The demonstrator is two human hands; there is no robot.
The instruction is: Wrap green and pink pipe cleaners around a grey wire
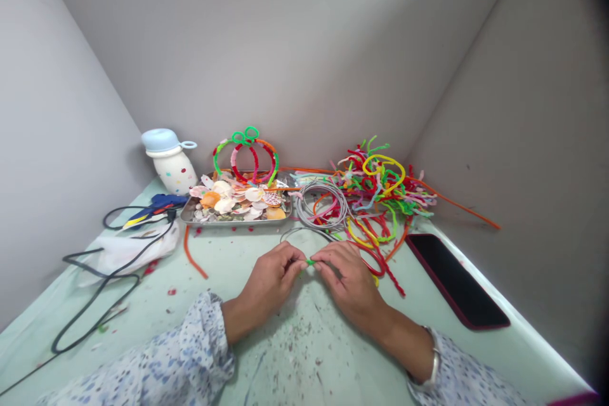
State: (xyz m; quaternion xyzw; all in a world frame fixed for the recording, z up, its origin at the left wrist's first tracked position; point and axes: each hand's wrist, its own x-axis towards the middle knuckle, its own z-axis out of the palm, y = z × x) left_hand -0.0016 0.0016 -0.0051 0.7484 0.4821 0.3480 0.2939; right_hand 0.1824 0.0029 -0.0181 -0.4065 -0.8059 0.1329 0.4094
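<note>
Over the middle of the table, my left hand (276, 274) and my right hand (349, 279) meet fingertip to fingertip. Both pinch a short green pipe cleaner (310, 261), of which just a small bit shows between the thumbs and forefingers. A thin grey wire (304, 229) arcs behind the hands, and I cannot tell whether they hold it too. Just beyond lies a coil of grey wire (299, 206). Red pipe cleaners (379, 260) lie beside my right hand, near a large tangled heap of coloured pipe cleaners (380, 181).
A metal tray (233, 224) of seashells stands at the back, with pipe-cleaner rings (215, 158) upright behind. Left are a white bottle (174, 171), a black cable (98, 292) and a plastic bag (137, 250). A phone (457, 279) lies right. An orange pipe cleaner (191, 254) lies before the tray.
</note>
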